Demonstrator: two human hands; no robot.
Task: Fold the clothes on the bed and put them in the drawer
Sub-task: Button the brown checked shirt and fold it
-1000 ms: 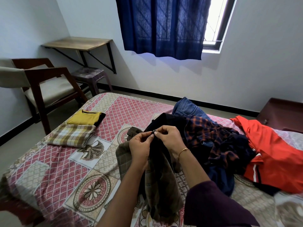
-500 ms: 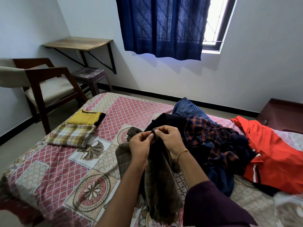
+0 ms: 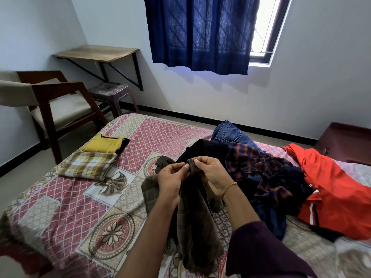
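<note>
Brown checked shirt (image 3: 198, 227) | top edge pinched by left hand (image 3: 170, 178), right hand (image 3: 212, 173) fingers

No readable text, labels, brands or numbers anywhere.

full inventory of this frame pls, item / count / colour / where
bed: 1, pink and beige patterned cover, fills the foreground
folded top: 1, yellow, bed's far left
folded shirt: 1, yellow-white checked, in front of the yellow top
held shirt: 1, brown checked, hanging from both hands
jeans: 1, blue, back of the pile
plaid shirt: 1, orange and navy, middle of the pile
red garment: 1, red with white stripe, bed's right
chair: 1, brown wood, beige seat, left of the bed
stool: 1, purplish, under the shelf
wall shelf: 1, wood, left corner
curtain: 1, navy, over the window
cabinet: 1, dark brown, far right
left hand: pinches the held shirt
right hand: pinches it too
</note>
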